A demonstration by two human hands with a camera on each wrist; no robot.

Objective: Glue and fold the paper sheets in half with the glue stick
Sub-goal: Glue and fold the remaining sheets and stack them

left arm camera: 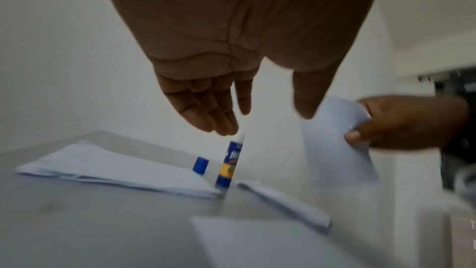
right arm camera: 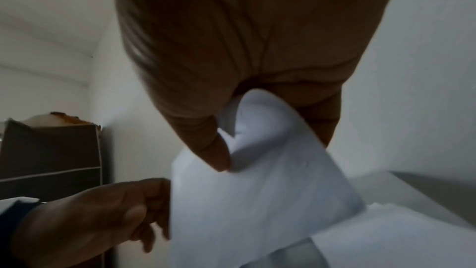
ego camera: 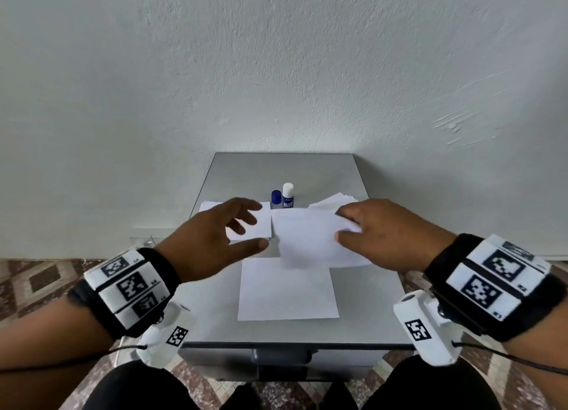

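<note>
My right hand [ego camera: 344,225] pinches the right edge of a white paper sheet [ego camera: 307,237] and holds it in the air above the grey table [ego camera: 362,323]. In the right wrist view the thumb [right arm camera: 213,150] presses on the curled sheet [right arm camera: 244,211]. My left hand [ego camera: 252,228] hovers open just left of that sheet, holding nothing. Another sheet [ego camera: 287,289] lies flat on the table near me. The uncapped glue stick [ego camera: 288,196] stands at the back, its blue cap [ego camera: 276,197] beside it. In the left wrist view the open fingers [left arm camera: 206,117] hang above the glue stick [left arm camera: 229,162].
A pile of folded sheets [ego camera: 261,225] lies at the back left under my left hand. A stack of loose sheets [ego camera: 335,202] lies at the back right. A white wall stands right behind the table. A dark shelf unit [right arm camera: 51,160] stands off to the left.
</note>
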